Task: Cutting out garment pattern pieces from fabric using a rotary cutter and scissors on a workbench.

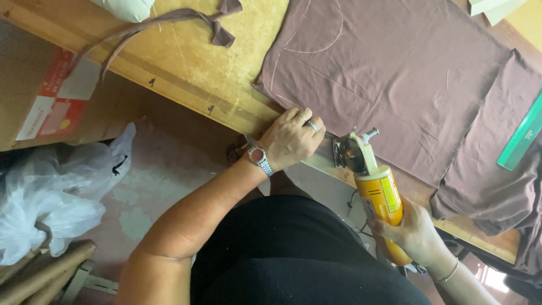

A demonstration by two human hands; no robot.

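Worn wooden table (203,73) carries brown fabric (389,73), whose near edge meets the yellow rotary cutter (370,181) at about 6 o'clock. Right hand (415,231) grips the cutter's body. Left hand (291,138), at the cutter's 9 o'clock, presses curled fingers on the fabric's edge. Green ruler (522,138) lies at 3 o'clock.

The left hand (291,138) lies flat, fingers pointing to one o'clock, arm bent. The right hand (415,231), at four o'clock from it, is curled tight.
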